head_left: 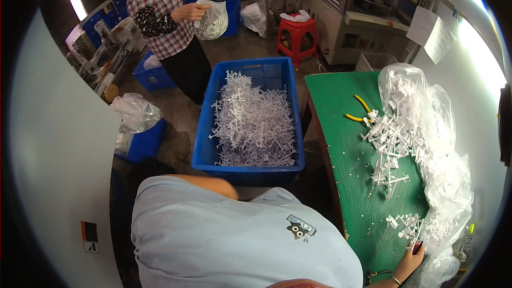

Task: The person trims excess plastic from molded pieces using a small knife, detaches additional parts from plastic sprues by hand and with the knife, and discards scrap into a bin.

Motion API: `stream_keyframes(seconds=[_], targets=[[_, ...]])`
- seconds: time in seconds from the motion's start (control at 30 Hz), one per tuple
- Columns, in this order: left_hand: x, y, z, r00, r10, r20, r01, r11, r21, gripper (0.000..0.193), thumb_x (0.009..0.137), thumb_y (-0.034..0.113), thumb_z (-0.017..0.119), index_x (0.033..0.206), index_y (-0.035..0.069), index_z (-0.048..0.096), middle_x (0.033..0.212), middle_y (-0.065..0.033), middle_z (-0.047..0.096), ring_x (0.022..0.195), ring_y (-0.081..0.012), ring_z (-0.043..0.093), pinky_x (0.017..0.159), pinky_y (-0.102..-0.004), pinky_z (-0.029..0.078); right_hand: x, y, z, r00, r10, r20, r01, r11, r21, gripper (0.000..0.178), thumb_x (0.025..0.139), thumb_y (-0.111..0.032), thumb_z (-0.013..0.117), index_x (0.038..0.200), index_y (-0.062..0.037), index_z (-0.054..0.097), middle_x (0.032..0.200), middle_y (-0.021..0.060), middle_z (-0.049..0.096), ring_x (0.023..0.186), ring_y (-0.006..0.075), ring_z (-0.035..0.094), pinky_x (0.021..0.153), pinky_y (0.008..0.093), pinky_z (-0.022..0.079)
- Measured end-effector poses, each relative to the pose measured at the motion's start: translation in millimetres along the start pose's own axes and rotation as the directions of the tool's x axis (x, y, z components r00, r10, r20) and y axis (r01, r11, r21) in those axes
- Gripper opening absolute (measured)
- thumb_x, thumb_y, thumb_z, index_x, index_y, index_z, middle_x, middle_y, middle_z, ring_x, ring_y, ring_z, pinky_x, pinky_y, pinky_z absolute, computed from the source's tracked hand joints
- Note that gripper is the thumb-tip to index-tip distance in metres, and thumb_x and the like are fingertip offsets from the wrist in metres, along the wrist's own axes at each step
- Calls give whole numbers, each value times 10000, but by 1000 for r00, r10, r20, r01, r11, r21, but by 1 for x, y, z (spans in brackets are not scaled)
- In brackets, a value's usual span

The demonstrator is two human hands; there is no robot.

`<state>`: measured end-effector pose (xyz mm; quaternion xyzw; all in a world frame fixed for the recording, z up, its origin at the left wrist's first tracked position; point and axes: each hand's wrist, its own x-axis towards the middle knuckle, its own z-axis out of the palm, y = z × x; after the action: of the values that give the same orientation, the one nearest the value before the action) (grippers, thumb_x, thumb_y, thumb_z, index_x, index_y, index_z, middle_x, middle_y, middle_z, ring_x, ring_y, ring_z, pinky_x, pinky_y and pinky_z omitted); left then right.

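Note:
My right hand [409,264], with a bracelet at the wrist, is at the near right end of the green table [341,144]. Its fingers are closed around a small dark thing [417,247] too small to make out. Just beyond the fingers lies a small heap of white plastic pieces [405,225]. Farther up the table spreads a larger pile of white branched plastic pieces [392,133], with yellow-handled pliers [358,111] at its edge. Clear plastic bags [445,181] of white pieces line the right side. Bare skin shows by my light blue shirt, but my left hand is out of sight.
A large blue crate [202,128] full of white plastic sprues [253,122] stands left of the table. Beyond it are a red stool [296,37] and a machine [341,16]. A person [168,26] at the far left holds a white bag [212,21].

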<state>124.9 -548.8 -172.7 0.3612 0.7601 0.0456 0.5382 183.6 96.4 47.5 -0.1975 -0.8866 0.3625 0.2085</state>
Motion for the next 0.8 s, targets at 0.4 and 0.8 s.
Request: stream_keyframes(seconds=[0.4,0.8], targets=[[6,251,-288,580,562,-590,-667,743,53,215,907,169,557,1021,8,641,896,-111,663,813,-211,653,725,-329,501,6,-63,30,792,-553,-258,342,752,-564,252,731,4,671,966,-83,647,832,108,617,742,304,616,623,358,489],[101,332,-288,292,565,-772,-694,681,236,303,867,185,609,1121,21,600,1013,-127,628,874,-276,611,746,-354,496,20,-56,38,819,-335,-465,304,942,-144,159,814,-31,669,972,-34,643,773,71,639,611,133,594,568,260,463]])
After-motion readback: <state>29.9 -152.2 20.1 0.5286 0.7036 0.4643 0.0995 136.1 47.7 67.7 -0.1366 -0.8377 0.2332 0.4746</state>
